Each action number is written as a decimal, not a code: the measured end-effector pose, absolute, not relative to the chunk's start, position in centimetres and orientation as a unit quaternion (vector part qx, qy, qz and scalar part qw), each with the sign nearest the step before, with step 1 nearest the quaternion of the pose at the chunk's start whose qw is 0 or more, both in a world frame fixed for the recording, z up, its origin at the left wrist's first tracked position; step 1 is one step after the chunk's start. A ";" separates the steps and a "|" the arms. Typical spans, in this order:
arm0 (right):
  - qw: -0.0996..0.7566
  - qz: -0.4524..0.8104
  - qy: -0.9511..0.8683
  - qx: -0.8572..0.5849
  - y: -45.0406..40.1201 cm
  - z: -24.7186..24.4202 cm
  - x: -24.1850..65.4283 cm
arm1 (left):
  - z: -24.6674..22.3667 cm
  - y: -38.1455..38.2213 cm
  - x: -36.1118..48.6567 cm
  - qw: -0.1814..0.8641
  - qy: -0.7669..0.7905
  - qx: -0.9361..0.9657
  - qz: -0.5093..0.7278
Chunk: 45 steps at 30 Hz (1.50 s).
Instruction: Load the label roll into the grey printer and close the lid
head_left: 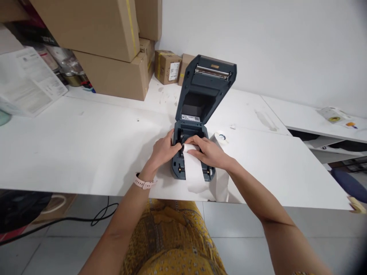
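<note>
A dark grey label printer (178, 168) stands on the white table with its lid (206, 84) tipped up and back. Inside its bay is a small white paper roll (187, 148), whose loose strip runs forward over the printer's front edge. My right hand (210, 152) is closed round the right part of this roll, fingers behind and thumb in front. At the printer's left wall, my left hand (164, 149) grips the side, its thumb reaching in to the roll's left end. The roll holder's inner parts are partly hidden by my hands.
Another white roll (220, 138) stands just right of the printer, with a long strip hanging towards the table's front edge. Cardboard boxes (114, 74) are stacked at the back left, near printed papers (31, 82). A black cable (71, 219) lies below the table.
</note>
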State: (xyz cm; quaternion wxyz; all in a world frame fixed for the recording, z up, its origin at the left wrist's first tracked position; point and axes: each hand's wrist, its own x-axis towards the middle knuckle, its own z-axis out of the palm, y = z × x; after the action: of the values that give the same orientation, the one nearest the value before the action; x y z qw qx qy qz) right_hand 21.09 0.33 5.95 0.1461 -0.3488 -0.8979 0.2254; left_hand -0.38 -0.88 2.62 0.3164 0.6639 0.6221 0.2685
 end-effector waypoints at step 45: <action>0.163 0.279 -0.900 -0.291 -0.1 5.3 23.1 | 2.1 -1.3 0.6 0.219 0.403 0.842 0.283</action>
State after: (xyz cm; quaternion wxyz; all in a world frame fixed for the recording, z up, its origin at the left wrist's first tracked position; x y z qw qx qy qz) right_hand 23.10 -0.07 5.33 0.1635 -0.2914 -0.9003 0.2788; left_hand 0.60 -1.30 2.13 0.2192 0.8422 0.4031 0.2831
